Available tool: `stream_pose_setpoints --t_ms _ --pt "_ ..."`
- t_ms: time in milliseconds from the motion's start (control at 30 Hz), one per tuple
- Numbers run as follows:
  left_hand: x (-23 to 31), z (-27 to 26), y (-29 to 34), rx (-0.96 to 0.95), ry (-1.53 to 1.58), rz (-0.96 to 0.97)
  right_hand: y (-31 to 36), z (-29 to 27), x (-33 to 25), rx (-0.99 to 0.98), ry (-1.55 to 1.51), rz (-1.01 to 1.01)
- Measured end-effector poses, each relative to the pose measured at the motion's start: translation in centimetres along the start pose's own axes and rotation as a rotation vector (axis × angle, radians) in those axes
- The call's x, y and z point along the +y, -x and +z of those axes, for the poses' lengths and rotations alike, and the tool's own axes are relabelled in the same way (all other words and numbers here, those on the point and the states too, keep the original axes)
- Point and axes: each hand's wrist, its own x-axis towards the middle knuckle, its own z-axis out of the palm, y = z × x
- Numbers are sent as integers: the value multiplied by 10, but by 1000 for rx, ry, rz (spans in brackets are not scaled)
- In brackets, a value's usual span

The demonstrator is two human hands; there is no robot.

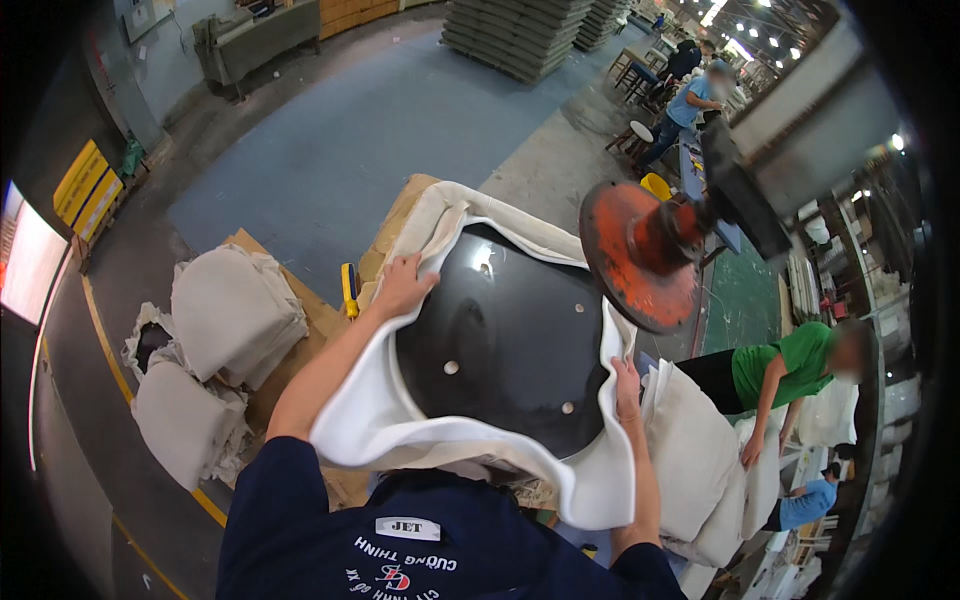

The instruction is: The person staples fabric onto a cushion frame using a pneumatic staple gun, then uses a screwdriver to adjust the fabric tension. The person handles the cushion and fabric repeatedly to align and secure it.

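In front of me a black seat board [500,340] with several small holes lies inside white foam padding [370,410], whose wavy edges stand up around it. Cream fabric [430,215] lines the far side. My left hand [405,285] grips the padding's left edge, fingers curled over toward the board. On the opposite edge, my right hand [627,388] holds the padding, its thumb side showing and its other fingers mostly hidden. A worn orange-red round press plate [640,258] hangs just beyond the board's far right corner.
Covered cream seat pads [230,310] are piled at left, beside a yellow-handled tool [349,290] on cardboard. More pads [690,450] are stacked at right, where a person in green [785,365] works. Tall grey stacks [515,35] stand far off.
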Motion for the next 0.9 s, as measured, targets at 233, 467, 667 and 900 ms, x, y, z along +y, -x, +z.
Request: stream_pose_setpoints --t_ms 233,467,667,900 --pt "12 6 8 -41 189 -29 -12 -45 52 67 263 -223" --pt "10 -8 -1 29 86 -34 31 26 -30 -5 442 -38" --pt "9 3 -6 23 25 8 17 9 -3 7 531 -138" --pt "15 8 -58 42 -203 -66 -33 -5 -34 -124 484 24"
